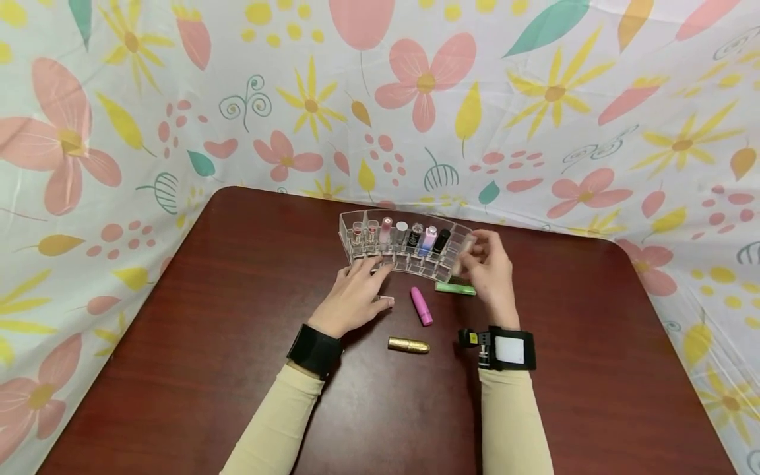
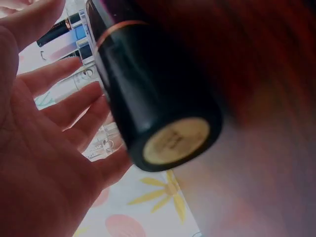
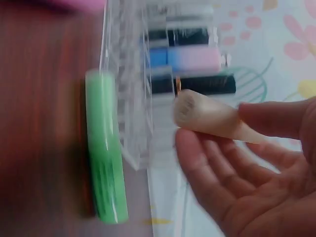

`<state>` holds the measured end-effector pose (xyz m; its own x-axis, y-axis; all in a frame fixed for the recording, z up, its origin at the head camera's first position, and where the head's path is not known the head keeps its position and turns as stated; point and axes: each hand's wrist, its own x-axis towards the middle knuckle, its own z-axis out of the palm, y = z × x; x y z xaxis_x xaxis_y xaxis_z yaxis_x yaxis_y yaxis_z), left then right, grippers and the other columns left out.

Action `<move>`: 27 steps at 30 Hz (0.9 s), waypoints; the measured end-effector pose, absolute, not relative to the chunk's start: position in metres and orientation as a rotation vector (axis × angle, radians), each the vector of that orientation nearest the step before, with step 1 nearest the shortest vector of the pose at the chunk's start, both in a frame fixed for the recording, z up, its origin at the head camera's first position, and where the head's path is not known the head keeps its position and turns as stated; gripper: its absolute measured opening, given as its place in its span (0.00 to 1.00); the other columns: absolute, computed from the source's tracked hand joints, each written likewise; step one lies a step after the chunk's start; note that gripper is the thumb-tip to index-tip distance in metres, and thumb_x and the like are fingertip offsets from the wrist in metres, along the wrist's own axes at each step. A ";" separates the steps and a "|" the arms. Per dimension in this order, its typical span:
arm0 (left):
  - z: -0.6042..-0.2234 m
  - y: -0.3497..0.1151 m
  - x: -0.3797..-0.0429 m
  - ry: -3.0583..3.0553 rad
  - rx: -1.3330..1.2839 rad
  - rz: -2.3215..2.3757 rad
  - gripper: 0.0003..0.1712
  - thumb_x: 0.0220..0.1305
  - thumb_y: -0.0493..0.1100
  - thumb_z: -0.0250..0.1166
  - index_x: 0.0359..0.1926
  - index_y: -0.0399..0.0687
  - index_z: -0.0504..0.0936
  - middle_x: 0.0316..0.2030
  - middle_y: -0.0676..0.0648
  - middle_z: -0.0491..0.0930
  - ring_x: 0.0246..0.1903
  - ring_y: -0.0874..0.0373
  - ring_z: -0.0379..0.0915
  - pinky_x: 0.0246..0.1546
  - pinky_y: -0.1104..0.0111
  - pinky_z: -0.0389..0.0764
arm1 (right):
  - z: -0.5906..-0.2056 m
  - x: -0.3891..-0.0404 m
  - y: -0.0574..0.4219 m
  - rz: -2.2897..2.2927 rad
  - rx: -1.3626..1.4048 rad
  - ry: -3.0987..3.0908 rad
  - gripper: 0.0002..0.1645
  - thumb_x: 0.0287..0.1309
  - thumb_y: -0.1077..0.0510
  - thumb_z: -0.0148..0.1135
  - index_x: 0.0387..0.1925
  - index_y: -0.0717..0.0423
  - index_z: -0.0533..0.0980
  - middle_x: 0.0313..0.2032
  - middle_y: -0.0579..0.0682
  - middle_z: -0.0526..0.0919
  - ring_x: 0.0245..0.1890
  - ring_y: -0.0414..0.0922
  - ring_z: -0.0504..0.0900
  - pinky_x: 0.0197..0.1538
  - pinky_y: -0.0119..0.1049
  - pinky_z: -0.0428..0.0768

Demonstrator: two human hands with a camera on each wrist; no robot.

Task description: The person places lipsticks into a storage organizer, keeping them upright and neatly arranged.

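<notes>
A clear acrylic lipstick organizer (image 1: 399, 262) stands toward the back of the table, with several lipsticks upright in its back row. At its right end my right hand (image 1: 491, 269) pinches a cream-coloured tube (image 3: 215, 117) between thumb and fingers, tilted beside the black lipstick (image 3: 207, 85). My left hand (image 1: 355, 298) reaches to the organizer's front left edge, fingers extended. Close to that palm, a black-based lipstick tube (image 2: 153, 84) with a round label on its end shows large in the left wrist view, mostly hidden by the hand in the head view.
A green tube (image 1: 455, 288) lies just in front of the organizer's right end. Nearer me lie a pink tube (image 1: 421, 306) and a gold tube (image 1: 408, 345) on the dark red table (image 1: 237, 297). A floral cloth (image 1: 368, 99) hangs behind the table.
</notes>
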<state>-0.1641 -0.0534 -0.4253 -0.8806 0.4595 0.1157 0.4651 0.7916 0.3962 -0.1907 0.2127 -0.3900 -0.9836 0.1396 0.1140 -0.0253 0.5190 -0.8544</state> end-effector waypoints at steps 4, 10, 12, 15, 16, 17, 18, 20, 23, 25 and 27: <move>-0.428 -0.053 -0.162 -2.982 -0.788 -0.658 0.36 0.67 0.56 0.68 0.72 0.52 0.69 0.75 0.41 0.62 0.74 0.43 0.58 0.65 0.39 0.68 | -0.397 -0.198 0.222 1.367 -0.040 -2.436 0.25 0.68 0.63 0.59 0.65 0.49 0.69 0.45 0.55 0.81 0.42 0.43 0.82 0.43 0.29 0.78; -0.429 -0.053 -0.160 -2.991 -0.811 -0.648 0.37 0.67 0.57 0.68 0.72 0.52 0.69 0.75 0.41 0.61 0.74 0.42 0.58 0.63 0.40 0.72 | -0.414 -0.211 0.220 1.314 0.097 -2.291 0.22 0.67 0.65 0.62 0.60 0.55 0.68 0.41 0.55 0.83 0.41 0.48 0.83 0.42 0.23 0.75; -0.429 -0.053 -0.160 -2.994 -0.808 -0.637 0.36 0.67 0.57 0.67 0.72 0.53 0.69 0.75 0.41 0.61 0.74 0.43 0.57 0.62 0.40 0.72 | -0.418 -0.212 0.217 1.292 0.122 -2.290 0.22 0.66 0.65 0.63 0.59 0.57 0.68 0.40 0.54 0.83 0.41 0.48 0.84 0.40 0.20 0.76; -0.428 -0.054 -0.159 -2.998 -0.805 -0.636 0.36 0.67 0.57 0.67 0.72 0.53 0.69 0.76 0.41 0.60 0.75 0.43 0.57 0.62 0.40 0.72 | -0.420 -0.213 0.213 1.255 0.142 -2.299 0.22 0.65 0.65 0.65 0.57 0.59 0.69 0.40 0.52 0.83 0.41 0.47 0.85 0.41 0.17 0.77; -0.427 -0.055 -0.159 -2.999 -0.805 -0.638 0.36 0.67 0.56 0.67 0.72 0.53 0.70 0.76 0.41 0.60 0.75 0.43 0.56 0.62 0.40 0.72 | -0.421 -0.213 0.213 1.242 0.145 -2.303 0.21 0.64 0.65 0.66 0.56 0.59 0.70 0.40 0.52 0.83 0.41 0.47 0.85 0.42 0.17 0.77; -0.427 -0.055 -0.159 -2.998 -0.805 -0.640 0.36 0.67 0.56 0.68 0.72 0.53 0.70 0.76 0.41 0.60 0.75 0.43 0.56 0.62 0.40 0.72 | -0.421 -0.213 0.212 1.238 0.151 -2.303 0.20 0.64 0.66 0.66 0.55 0.59 0.71 0.39 0.52 0.83 0.41 0.48 0.86 0.42 0.18 0.77; -0.426 -0.055 -0.160 -2.997 -0.805 -0.645 0.36 0.67 0.56 0.68 0.72 0.52 0.70 0.76 0.41 0.60 0.75 0.43 0.56 0.62 0.39 0.72 | -0.421 -0.213 0.212 1.224 0.152 -2.308 0.19 0.63 0.66 0.67 0.54 0.59 0.72 0.39 0.52 0.83 0.41 0.48 0.86 0.42 0.20 0.78; -0.424 -0.055 -0.160 -3.000 -0.806 -0.647 0.35 0.67 0.56 0.68 0.72 0.52 0.70 0.76 0.41 0.59 0.75 0.43 0.56 0.63 0.39 0.72 | -0.421 -0.214 0.211 1.189 0.150 -2.321 0.18 0.61 0.67 0.67 0.51 0.59 0.74 0.40 0.53 0.82 0.41 0.49 0.86 0.43 0.25 0.81; -0.423 -0.055 -0.162 -3.005 -0.804 -0.635 0.35 0.68 0.56 0.67 0.71 0.52 0.71 0.76 0.42 0.59 0.75 0.42 0.56 0.63 0.39 0.72 | -0.420 -0.215 0.209 1.132 0.132 -2.341 0.17 0.59 0.68 0.69 0.49 0.60 0.76 0.43 0.56 0.80 0.43 0.51 0.86 0.45 0.36 0.83; -0.422 -0.056 -0.163 -3.011 -0.803 -0.627 0.35 0.68 0.56 0.67 0.71 0.52 0.71 0.77 0.43 0.59 0.75 0.42 0.55 0.63 0.39 0.72 | -0.419 -0.216 0.208 1.116 0.124 -2.345 0.17 0.58 0.68 0.70 0.49 0.60 0.77 0.44 0.57 0.79 0.43 0.51 0.86 0.46 0.42 0.84; -0.421 -0.056 -0.163 -3.015 -0.802 -0.623 0.35 0.68 0.56 0.67 0.71 0.52 0.71 0.77 0.43 0.59 0.75 0.42 0.55 0.63 0.39 0.72 | -0.419 -0.216 0.207 1.116 0.120 -2.346 0.18 0.58 0.68 0.70 0.49 0.61 0.77 0.45 0.58 0.79 0.44 0.52 0.85 0.47 0.46 0.84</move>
